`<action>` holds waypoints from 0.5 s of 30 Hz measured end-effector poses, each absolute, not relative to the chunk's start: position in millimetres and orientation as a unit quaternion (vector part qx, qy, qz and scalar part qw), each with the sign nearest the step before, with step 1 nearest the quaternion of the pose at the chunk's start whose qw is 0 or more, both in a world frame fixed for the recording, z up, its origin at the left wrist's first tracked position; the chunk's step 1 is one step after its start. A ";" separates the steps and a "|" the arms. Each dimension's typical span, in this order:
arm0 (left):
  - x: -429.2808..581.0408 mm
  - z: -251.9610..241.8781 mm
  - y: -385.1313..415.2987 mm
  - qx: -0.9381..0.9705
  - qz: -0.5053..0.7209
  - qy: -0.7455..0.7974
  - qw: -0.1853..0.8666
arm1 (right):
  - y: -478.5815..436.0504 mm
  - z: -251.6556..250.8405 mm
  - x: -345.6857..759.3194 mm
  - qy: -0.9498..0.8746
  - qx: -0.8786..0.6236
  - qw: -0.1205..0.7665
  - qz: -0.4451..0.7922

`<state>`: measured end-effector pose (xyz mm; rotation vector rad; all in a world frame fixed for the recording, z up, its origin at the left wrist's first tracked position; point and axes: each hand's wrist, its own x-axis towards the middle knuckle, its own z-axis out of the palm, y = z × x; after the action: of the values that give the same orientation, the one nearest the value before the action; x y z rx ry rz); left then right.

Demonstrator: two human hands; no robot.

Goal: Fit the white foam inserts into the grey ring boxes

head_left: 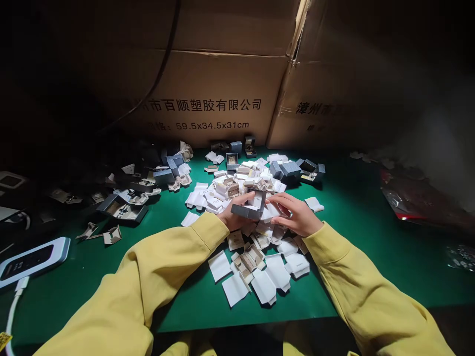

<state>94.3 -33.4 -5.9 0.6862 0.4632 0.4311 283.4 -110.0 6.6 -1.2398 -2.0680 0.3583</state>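
Observation:
Near the middle of the green table, my left hand is wrapped round a small dark grey box with its lid raised and a white printed piece inside. Just to its right, my right hand has its fingers bent around a white folded card piece, its fingertips close to the box's right side. A pile of white card pieces spreads behind and below both hands. In front of them lie loose white inserts and an open brown-grey insert.
Small blue-grey boxes stand behind the pile, and an open one lies at left. Large cartons line the back. A white device with a cable sits left; a plastic bag lies right.

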 end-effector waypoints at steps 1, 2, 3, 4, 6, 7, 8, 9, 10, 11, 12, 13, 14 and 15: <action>94.3 -5.3 -34.1 0.330 0.204 0.224 0.894 | -110.3 6.0 281.8 -0.796 -0.475 0.349 0.139; 94.4 -4.8 -34.6 0.329 0.202 0.227 0.894 | -110.6 5.4 280.5 -0.796 -0.472 0.352 0.140; 94.5 -4.4 -35.0 0.327 0.202 0.231 0.894 | -110.9 4.8 279.6 -0.795 -0.470 0.357 0.140; 94.7 -3.9 -35.2 0.325 0.205 0.237 0.892 | -111.1 4.2 279.0 -0.792 -0.470 0.362 0.142; 94.8 -2.3 -35.4 0.327 0.208 0.244 0.889 | -111.5 3.6 279.0 -0.779 -0.477 0.375 0.158; 94.8 -1.2 -35.5 0.329 0.205 0.243 0.889 | -111.7 3.7 279.5 -0.770 -0.483 0.381 0.171; 94.7 0.0 -35.5 0.330 0.199 0.239 0.891 | -111.8 4.0 280.2 -0.760 -0.490 0.385 0.186; 94.6 1.3 -35.5 0.329 0.193 0.235 0.894 | -111.8 4.7 281.0 -0.749 -0.496 0.390 0.201; 94.4 2.4 -35.7 0.327 0.187 0.230 0.898 | -111.8 5.5 281.6 -0.739 -0.502 0.395 0.215; 94.3 3.4 -35.9 0.321 0.185 0.229 0.900 | -111.8 6.5 282.1 -0.730 -0.506 0.401 0.225; 94.1 4.1 -36.2 0.314 0.186 0.233 0.901 | -111.8 7.6 282.2 -0.723 -0.510 0.406 0.228; 93.9 4.6 -36.6 0.307 0.187 0.241 0.902 | -111.8 8.8 282.1 -0.719 -0.513 0.410 0.226; 93.7 4.9 -37.0 0.303 0.186 0.249 0.901 | -111.9 9.8 281.7 -0.718 -0.517 0.413 0.219; 93.6 5.2 -37.4 0.300 0.185 0.256 0.900 | -112.0 10.8 281.1 -0.717 -0.521 0.415 0.206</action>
<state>93.6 -37.4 5.2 0.6209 0.5297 0.3825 281.1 -112.0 10.8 -1.3084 -1.8002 0.5166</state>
